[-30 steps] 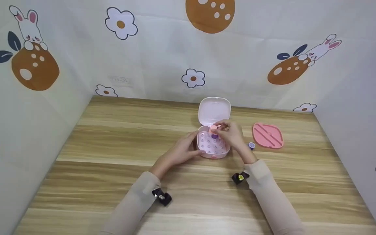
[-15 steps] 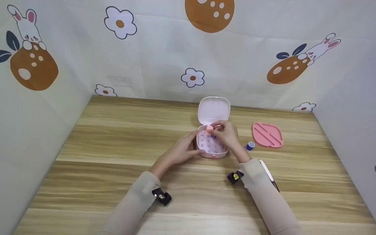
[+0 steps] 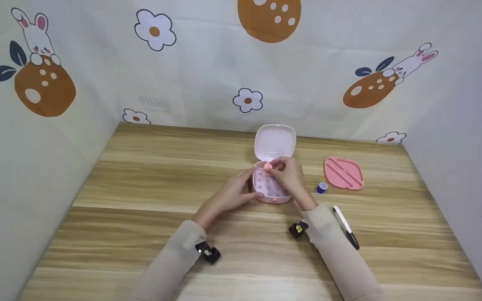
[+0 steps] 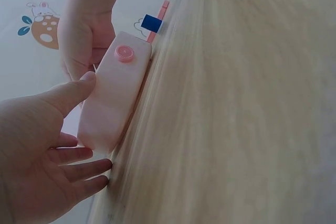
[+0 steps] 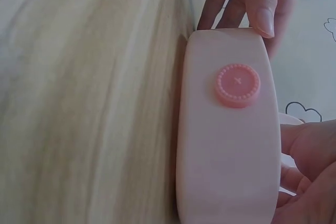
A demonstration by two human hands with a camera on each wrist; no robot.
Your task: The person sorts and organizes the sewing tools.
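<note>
Against the spread fingers of the left hand (image 3: 236, 191) sits the pink box (image 5: 228, 142), likely braced against sliding while the right hand (image 3: 290, 173) pinches a peach piece (image 3: 268, 167) over it, near the left fingertips.

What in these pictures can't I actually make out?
Head view: the small rounded peach-coloured piece is too small to identify, and partly covered by the right hand.
Head view: that hand also hides part of the patterned inside of the pale pink plastic box.
Head view: the short dark blue cylinder is too small for fine detail.
Left wrist view: the box's wall hides its inside.
Right wrist view: the bottom edge cuts off the box.
</note>
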